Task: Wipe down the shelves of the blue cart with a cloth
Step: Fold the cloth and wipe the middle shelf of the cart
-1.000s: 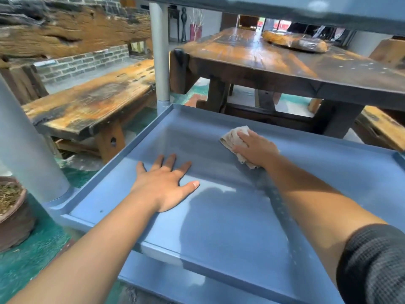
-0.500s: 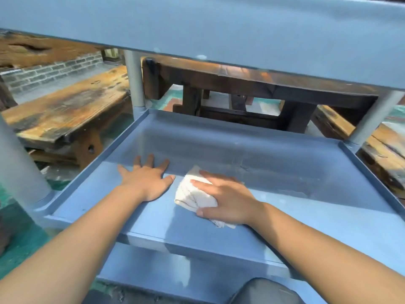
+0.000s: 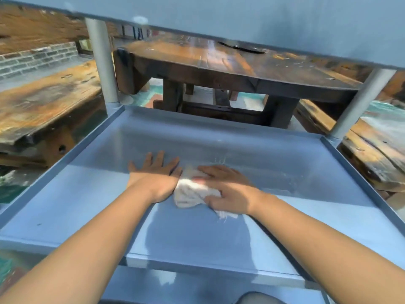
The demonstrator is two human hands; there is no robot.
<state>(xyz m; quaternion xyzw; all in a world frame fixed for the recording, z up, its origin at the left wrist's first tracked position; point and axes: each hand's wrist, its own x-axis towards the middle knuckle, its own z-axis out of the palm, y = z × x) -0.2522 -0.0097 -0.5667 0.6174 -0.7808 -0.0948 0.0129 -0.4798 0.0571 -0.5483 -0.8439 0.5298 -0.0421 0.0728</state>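
Note:
The blue cart's middle shelf [image 3: 65,207] fills the lower view, with a raised rim all round. My right hand [image 3: 228,189] presses a crumpled off-white cloth [image 3: 190,194] flat against the shelf near its middle; a frayed end sticks out under the wrist. My left hand [image 3: 155,178] lies flat on the shelf with fingers spread, its edge touching the cloth's left side. The cart's top shelf [image 3: 263,20] overhangs across the top of the view. A lower shelf [image 3: 197,288] shows beneath the front edge.
Grey posts rise at the shelf's far left corner [image 3: 103,62] and far right corner [image 3: 359,102]. A dark wooden table [image 3: 219,69] stands just behind the cart, with wooden benches at the left [image 3: 43,102] and right [image 3: 361,150].
My right hand slid the cloth from the far part of the shelf toward me and left, up against my left hand. The camera shifted, so the top shelf now overhangs the view.

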